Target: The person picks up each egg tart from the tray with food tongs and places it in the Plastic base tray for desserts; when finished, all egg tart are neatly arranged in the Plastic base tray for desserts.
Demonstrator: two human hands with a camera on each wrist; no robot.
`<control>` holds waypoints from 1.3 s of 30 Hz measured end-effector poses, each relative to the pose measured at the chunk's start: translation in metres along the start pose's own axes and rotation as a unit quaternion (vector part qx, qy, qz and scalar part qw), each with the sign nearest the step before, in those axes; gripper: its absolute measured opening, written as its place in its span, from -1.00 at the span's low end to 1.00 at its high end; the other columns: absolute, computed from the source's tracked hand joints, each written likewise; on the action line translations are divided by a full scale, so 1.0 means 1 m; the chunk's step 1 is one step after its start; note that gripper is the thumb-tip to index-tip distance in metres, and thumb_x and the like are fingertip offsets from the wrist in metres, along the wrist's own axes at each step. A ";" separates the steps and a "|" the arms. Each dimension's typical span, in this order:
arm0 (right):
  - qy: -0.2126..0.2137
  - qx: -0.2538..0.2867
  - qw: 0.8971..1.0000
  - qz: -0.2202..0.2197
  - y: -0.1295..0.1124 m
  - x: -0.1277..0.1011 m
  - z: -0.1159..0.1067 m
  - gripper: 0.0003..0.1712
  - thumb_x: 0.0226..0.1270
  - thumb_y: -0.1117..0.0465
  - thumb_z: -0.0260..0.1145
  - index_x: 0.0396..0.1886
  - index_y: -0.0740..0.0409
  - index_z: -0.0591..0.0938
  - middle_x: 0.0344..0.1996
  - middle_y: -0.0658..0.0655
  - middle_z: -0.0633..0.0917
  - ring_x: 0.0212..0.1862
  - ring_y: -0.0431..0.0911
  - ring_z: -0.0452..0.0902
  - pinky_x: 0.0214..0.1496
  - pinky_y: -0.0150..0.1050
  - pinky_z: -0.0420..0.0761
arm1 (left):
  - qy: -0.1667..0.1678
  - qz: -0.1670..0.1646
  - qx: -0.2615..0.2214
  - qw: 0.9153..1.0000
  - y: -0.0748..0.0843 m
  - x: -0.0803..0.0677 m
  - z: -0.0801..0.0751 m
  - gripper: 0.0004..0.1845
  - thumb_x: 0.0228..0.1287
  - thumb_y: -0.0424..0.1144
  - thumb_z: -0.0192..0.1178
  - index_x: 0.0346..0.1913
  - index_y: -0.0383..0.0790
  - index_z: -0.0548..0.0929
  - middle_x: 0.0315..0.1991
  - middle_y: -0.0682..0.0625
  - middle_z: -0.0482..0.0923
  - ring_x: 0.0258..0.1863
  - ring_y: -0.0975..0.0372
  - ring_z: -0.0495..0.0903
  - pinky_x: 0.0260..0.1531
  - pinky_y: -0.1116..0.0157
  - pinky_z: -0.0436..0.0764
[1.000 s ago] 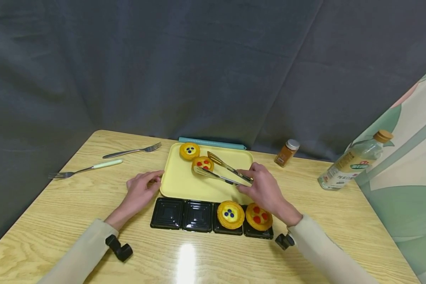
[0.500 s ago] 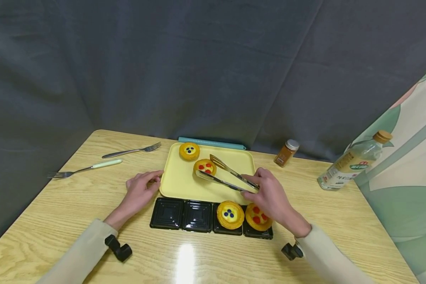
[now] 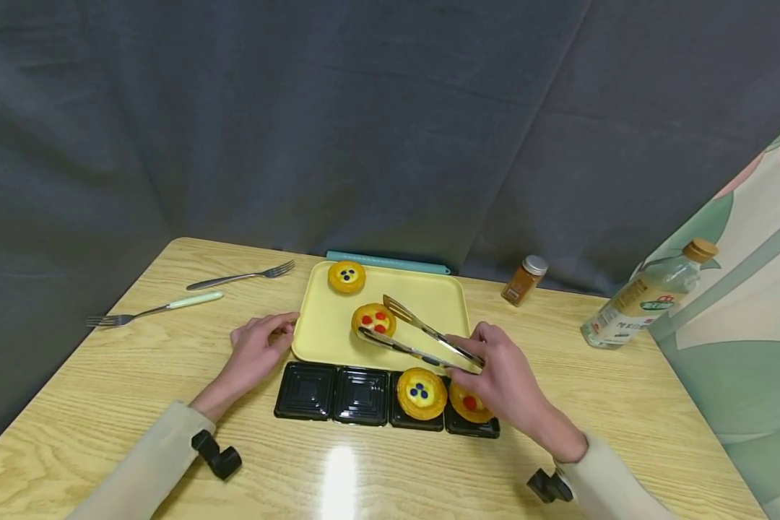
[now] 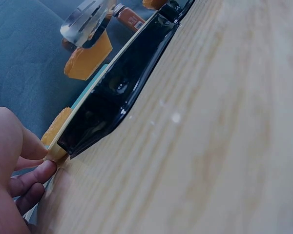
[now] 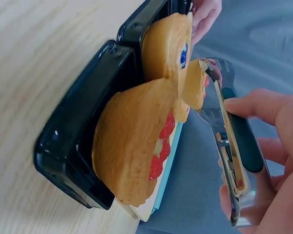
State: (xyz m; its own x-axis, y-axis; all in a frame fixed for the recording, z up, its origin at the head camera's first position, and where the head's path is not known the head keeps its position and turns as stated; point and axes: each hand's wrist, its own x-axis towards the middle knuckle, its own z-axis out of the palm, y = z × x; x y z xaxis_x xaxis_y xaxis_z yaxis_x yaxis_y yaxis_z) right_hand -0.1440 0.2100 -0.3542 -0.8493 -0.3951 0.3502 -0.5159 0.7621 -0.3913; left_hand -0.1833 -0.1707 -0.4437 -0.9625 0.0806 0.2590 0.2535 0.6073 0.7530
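In the head view, my left hand (image 3: 258, 350) is at the left edge of the yellow tray (image 3: 321, 328); in the left wrist view its thumb and fingers pinch the tray's corner. My right hand (image 3: 507, 372) grips metal tongs (image 3: 422, 334). Between the tong ends is a tart (image 3: 367, 316) with red berries, raised above the tray in the left wrist view. A blue-berry tart (image 3: 347, 277) lies at the tray's back left. Along the tray's front, a row of black plastic containers (image 3: 306, 390) bears another blue-berry tart (image 3: 422, 393) and a red-berry tart (image 3: 469, 406), partly covered by my right hand.
Two forks lie at the left, one with a pale green handle (image 3: 197, 299), one plain metal (image 3: 240, 276). Behind the tray is a teal stick (image 3: 390, 263). A spice jar (image 3: 524, 280) and a tall bottle (image 3: 650, 296) stand at the right. A dark curtain (image 3: 338, 123) hangs behind.
My right hand and the tongs have come nearer and to the right, bringing the red-berry tart towards the tray's front. The left hand has stayed put.
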 end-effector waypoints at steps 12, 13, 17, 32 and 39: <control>-0.006 0.014 1.000 0.009 -0.010 -0.020 -0.007 -0.47 0.04 0.35 0.57 0.09 0.08 0.77 -0.47 -0.07 0.27 -0.41 -0.18 0.16 -0.41 -0.29 0.22 | -0.001 0.000 0.006 1.000 -0.002 0.000 0.001 -0.61 0.44 -0.36 0.15 0.28 -0.35 0.58 -0.12 -0.09 0.65 -0.03 -0.01 0.43 0.04 -0.12 0.02; -0.009 0.015 1.000 0.012 -0.011 -0.022 -0.007 -0.47 0.04 0.34 0.57 0.10 0.09 0.76 -0.47 -0.07 0.27 -0.40 -0.18 0.16 -0.41 -0.29 0.23 | 0.000 0.000 0.006 1.000 -0.002 0.000 0.000 -0.61 0.45 -0.36 0.15 0.28 -0.35 0.58 -0.12 -0.09 0.65 -0.03 -0.01 0.43 0.05 -0.13 0.02; -0.014 0.016 1.000 0.019 -0.012 -0.028 -0.009 -0.47 0.03 0.30 0.60 0.09 0.11 0.77 -0.45 -0.08 0.27 -0.38 -0.18 0.18 -0.40 -0.29 0.24 | 0.000 -0.002 0.005 1.000 0.000 0.000 0.000 -0.61 0.45 -0.36 0.15 0.28 -0.35 0.58 -0.12 -0.09 0.66 -0.02 -0.01 0.43 0.06 -0.13 0.02; -0.008 -0.011 1.000 -0.002 -0.020 -0.051 -0.007 -0.47 -0.03 0.26 0.65 0.04 0.05 0.79 -0.41 -0.14 0.30 -0.32 -0.25 0.21 -0.40 -0.36 0.29 | 0.000 0.000 0.006 1.000 0.001 0.000 -0.001 -0.60 0.44 -0.37 0.16 0.29 -0.34 0.59 -0.11 -0.08 0.66 0.02 -0.04 0.45 0.07 -0.14 0.03; -0.016 -0.015 1.000 -0.006 -0.026 -0.056 -0.007 -0.44 -0.06 0.25 0.67 0.05 0.03 0.79 -0.39 -0.18 0.28 -0.30 -0.26 0.22 -0.36 -0.37 0.31 | 0.004 0.002 0.010 1.000 0.001 0.001 0.000 -0.61 0.43 -0.38 0.16 0.27 -0.33 0.60 -0.12 -0.08 0.67 0.01 -0.04 0.45 0.07 -0.14 0.04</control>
State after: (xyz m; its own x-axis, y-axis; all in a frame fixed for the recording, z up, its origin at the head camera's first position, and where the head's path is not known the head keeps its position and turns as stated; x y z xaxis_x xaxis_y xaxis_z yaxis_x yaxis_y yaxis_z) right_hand -0.0827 0.2163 -0.3577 -0.8460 -0.4209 0.3272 -0.5236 0.7714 -0.3616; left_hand -0.1839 -0.1705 -0.4426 -0.9609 0.0762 0.2662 0.2544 0.6223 0.7403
